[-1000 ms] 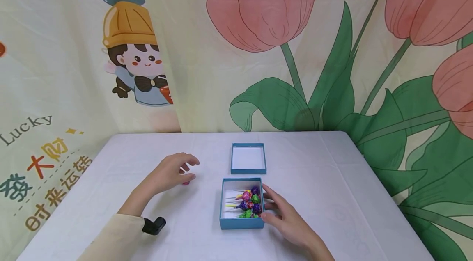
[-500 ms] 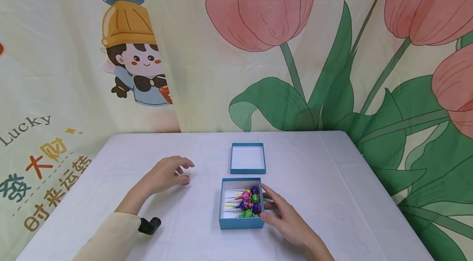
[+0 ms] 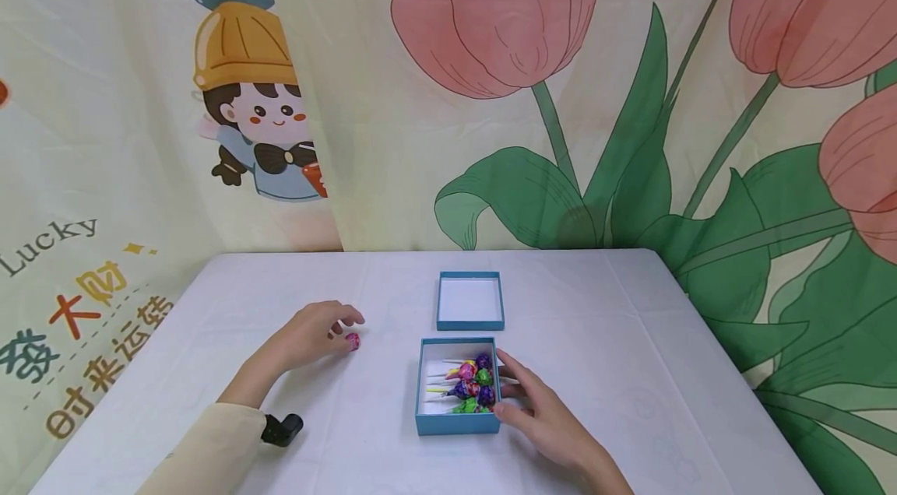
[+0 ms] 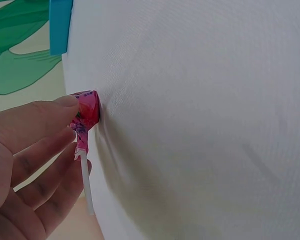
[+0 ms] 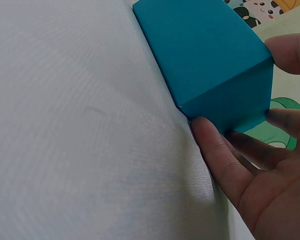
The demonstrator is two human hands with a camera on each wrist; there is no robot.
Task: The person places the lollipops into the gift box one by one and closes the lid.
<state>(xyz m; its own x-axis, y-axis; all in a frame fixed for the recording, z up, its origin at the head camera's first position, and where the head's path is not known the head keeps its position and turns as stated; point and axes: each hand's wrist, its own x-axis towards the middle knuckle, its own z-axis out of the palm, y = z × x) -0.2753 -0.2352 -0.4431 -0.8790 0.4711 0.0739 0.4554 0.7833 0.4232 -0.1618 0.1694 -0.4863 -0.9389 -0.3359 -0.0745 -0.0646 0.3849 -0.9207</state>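
Note:
In the left wrist view, my left hand [image 3: 308, 335] pinches a lollipop [image 4: 86, 112] by its pink-wrapped head, its white stick [image 4: 87, 182] pointing back beside the curled fingers. The candy is right at the white tablecloth, left of the box in the head view. My right hand [image 3: 543, 413] holds the right side of an uncovered blue box [image 3: 459, 423], thumb at the front corner by the rim and fingers against the right wall. Inside the box, several lollipops [image 3: 468, 388] in purple, green and pink wrappers lie with heads to the right and sticks to the left.
Behind the box lies a blue-edged lid [image 3: 471, 326] with its white inside up. A black device [image 3: 283, 430] sits at the left sleeve [image 3: 210, 452]. A printed curtain [image 3: 378, 168] hangs past the far edge of the white table [image 3: 596, 324].
My left hand has drawn slightly back to the left, and more of the pink lollipop head shows at its fingertips. The right hand and the box have stayed in place.

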